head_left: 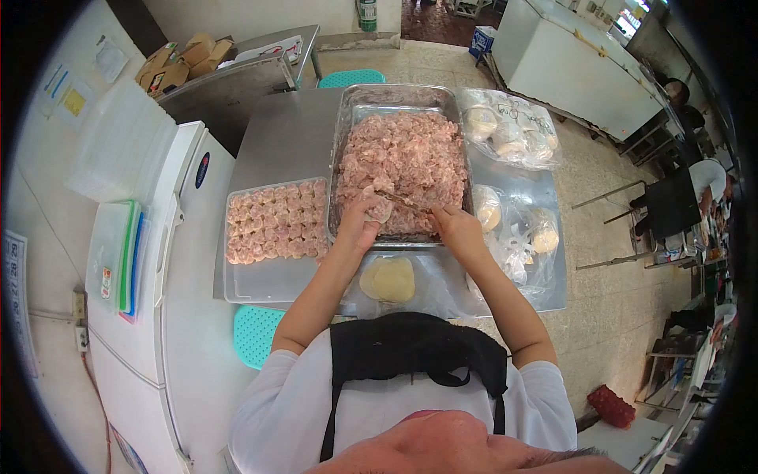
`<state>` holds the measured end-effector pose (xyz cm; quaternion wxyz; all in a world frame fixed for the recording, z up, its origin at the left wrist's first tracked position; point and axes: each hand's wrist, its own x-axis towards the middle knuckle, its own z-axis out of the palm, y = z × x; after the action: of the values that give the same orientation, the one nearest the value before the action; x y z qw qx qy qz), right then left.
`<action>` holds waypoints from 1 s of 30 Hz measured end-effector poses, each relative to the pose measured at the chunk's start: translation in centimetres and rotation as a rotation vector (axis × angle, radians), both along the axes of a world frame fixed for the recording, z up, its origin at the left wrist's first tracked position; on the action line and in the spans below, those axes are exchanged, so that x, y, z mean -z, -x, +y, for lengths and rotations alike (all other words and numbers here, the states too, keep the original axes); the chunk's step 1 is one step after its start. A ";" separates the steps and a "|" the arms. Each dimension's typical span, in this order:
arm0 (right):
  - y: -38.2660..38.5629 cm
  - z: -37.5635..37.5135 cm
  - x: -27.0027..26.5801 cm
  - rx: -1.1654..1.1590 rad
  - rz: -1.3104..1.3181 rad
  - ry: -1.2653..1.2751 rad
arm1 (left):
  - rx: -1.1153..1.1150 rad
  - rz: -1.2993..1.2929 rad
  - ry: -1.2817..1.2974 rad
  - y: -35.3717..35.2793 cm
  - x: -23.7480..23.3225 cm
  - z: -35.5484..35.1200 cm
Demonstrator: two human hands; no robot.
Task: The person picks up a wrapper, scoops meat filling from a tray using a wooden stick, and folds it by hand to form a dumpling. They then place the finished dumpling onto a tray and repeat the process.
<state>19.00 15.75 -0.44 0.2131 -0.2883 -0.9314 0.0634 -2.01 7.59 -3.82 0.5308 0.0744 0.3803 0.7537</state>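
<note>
My left hand (358, 224) is closed around a dumpling wrapper (381, 212) with some meat on it, at the near side of a deep metal pan (469, 170). My right hand (458, 230) grips a thin brownish spatula-like stick (403, 202), whose tip reaches the wrapper. Pink minced meat (407, 154) fills much of the pan. Left of it, rows of filled dumplings (276, 213) lie in a clear plastic tray (264, 293). A stack of round pale wrappers (390, 280) rests on plastic in front of the pan.
Bags of wrappers (509, 130) and more bagged rounds (517, 257) lie along the right of the metal table (272, 130). A white fridge (185, 205) stands at left, a chest freezer (572, 67) behind. Turquoise stools (257, 336) sit by the table. Another person (707, 182) is far right.
</note>
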 end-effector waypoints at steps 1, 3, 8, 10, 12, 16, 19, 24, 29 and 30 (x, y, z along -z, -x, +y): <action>-0.1 0.2 0.2 0.010 -0.010 0.005 | -0.002 -0.002 -0.002 0.2 0.5 0.0; -1.0 0.9 -0.3 0.055 -0.133 0.048 | 0.103 -0.272 -0.079 0.9 0.9 -0.1; -1.9 -1.9 -5.2 0.125 -0.229 0.174 | 0.005 -0.287 -0.139 0.3 -0.4 -0.2; -1.8 -2.6 -4.1 0.013 -0.064 0.163 | -0.032 -0.325 -0.137 -0.4 -1.8 0.0; -1.8 -1.8 -2.7 -0.009 -0.012 0.171 | -0.091 -0.226 -0.083 -1.2 -3.0 0.1; -1.9 -0.8 -1.4 -0.033 -0.047 0.143 | -0.122 -0.113 -0.072 -1.5 -1.7 -0.2; -1.9 0.8 0.4 -0.062 -0.003 0.133 | -0.132 -0.136 -0.092 -1.3 -0.5 -0.3; -3.3 1.3 -1.8 -0.024 -0.121 0.147 | -0.184 -0.236 -0.056 -1.3 -1.5 -0.9; -2.9 -0.3 -1.7 -0.168 -0.039 0.146 | -0.140 -0.212 -0.047 -2.0 -2.8 -0.6; -2.8 0.1 -1.5 -0.173 -0.031 0.153 | -0.163 -0.212 -0.041 -2.4 -3.9 -0.6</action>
<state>21.80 15.81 1.04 0.1696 -0.2232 -0.9485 0.1478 0.41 7.03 0.05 0.5035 -0.0259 0.3116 0.8054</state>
